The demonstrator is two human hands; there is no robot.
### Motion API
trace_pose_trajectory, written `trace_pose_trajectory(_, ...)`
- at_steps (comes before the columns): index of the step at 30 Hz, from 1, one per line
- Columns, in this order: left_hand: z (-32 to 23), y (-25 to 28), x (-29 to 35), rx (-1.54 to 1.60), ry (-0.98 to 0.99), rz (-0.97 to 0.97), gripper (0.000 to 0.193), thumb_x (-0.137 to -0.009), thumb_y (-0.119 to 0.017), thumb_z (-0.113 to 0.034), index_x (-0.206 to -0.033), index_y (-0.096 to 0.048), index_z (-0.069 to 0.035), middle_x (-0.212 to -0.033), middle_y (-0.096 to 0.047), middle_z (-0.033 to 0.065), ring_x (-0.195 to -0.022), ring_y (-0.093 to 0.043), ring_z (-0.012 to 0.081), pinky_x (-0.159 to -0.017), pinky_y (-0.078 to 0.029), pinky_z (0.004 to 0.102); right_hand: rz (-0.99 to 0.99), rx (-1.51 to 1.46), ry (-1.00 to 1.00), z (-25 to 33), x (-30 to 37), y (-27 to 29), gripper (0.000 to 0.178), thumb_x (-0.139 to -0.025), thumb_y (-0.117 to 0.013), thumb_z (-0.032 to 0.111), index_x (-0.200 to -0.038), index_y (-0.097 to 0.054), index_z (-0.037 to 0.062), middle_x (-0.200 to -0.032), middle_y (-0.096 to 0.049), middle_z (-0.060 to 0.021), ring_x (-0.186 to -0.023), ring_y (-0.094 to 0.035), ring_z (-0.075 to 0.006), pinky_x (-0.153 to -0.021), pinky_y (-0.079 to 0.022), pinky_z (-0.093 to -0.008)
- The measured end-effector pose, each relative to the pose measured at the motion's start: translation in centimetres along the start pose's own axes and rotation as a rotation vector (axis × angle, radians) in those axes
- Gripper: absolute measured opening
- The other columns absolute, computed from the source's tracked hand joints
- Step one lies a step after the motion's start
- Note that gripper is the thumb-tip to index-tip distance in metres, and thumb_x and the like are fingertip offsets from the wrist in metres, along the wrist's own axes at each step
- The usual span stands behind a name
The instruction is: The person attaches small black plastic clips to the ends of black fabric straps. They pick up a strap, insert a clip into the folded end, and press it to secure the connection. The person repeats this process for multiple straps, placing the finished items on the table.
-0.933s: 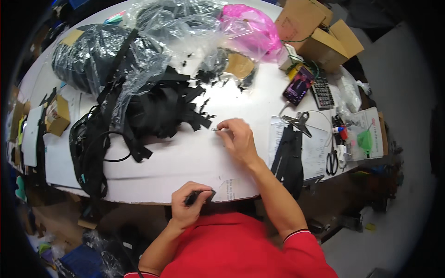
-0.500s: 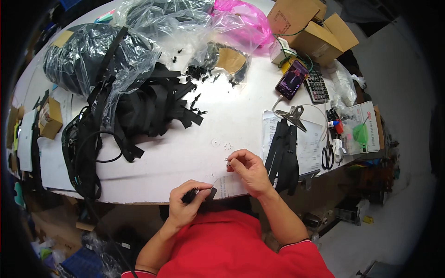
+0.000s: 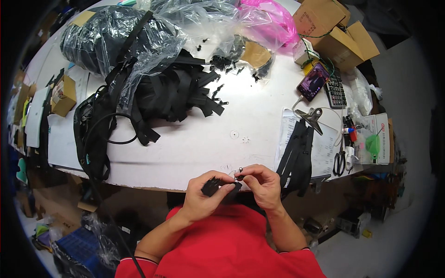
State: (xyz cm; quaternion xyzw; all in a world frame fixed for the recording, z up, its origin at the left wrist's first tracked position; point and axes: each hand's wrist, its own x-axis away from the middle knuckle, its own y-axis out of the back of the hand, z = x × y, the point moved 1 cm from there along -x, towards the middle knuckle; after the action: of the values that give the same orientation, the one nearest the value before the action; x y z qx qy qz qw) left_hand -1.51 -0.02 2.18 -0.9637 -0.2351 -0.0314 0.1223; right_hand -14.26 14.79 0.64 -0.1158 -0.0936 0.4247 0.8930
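Note:
At the table's near edge, my left hand (image 3: 199,199) pinches a folded black zipper tape (image 3: 211,186), whose end sticks out past the thumb. Close against it, my right hand (image 3: 265,189) grips a small dark zipper slider (image 3: 239,175) between thumb and fingers. The slider is at the tape's end; whether the tape runs through it is too small to tell. Right of my hands, several black zipper tapes (image 3: 296,150) hang over the edge. A large heap of black zipper tapes (image 3: 162,95) lies at the left, and loose black sliders (image 3: 221,62) are piled farther back.
A plastic-wrapped black bundle (image 3: 109,41) and a pink bag (image 3: 278,21) fill the back. At the right are a phone (image 3: 313,82), a calculator (image 3: 335,92), a metal clip (image 3: 311,119), scissors (image 3: 339,163) and cardboard boxes (image 3: 343,46). A black cable (image 3: 92,185) crosses the left edge.
My right hand has come down to my left hand, bringing the slider to the tape's end. The whole view has shifted, so the table sits farther right and higher.

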Motion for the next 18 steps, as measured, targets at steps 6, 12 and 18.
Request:
trace_pose_trajectory(6,-0.1,-0.1,0.1,-0.007,0.015,0.011,0.010,-0.090,-0.072,0.000,-0.099,-0.069,0.001,-0.090,-0.070,0.0028,-0.082,-0.062,0.0072,-0.075,-0.051,0.0227,-0.107,0.003,0.059,-0.5,0.0,-0.7,0.020,-0.097,-0.065,0.002,-0.116,-0.062,-0.0025,-0.106,-0.072,-0.0129,-0.098,-0.068,-0.0170,-0.091,-0.053,-0.0297)
trace_pose_trajectory(12,-0.5,0.3,0.4,-0.089,0.010,0.008,0.010,-0.090,-0.072,-0.001,-0.100,-0.069,0.001,-0.088,-0.071,0.0040,-0.081,-0.064,0.0076,-0.075,-0.051,0.0234,-0.213,0.350,0.221,0.2,0.3,-0.7,0.031,-0.095,-0.066,0.000,-0.125,-0.058,-0.0049,-0.100,-0.073,-0.0128,-0.095,-0.070,-0.0177,-0.088,-0.055,-0.0305)
trace_pose_trajectory(18,-0.2,0.4,0.7,-0.097,0.008,0.000,0.010,-0.090,-0.072,-0.002,-0.100,-0.070,0.001,-0.088,-0.072,0.0058,-0.081,-0.065,0.0082,-0.075,-0.052,0.0240,-0.284,0.029,-0.077,0.8,0.3,-1.4,0.037,-0.095,-0.066,0.001,-0.130,-0.054,-0.0046,-0.099,-0.073,-0.0139,-0.094,-0.069,-0.0182,-0.092,-0.053,-0.0316)
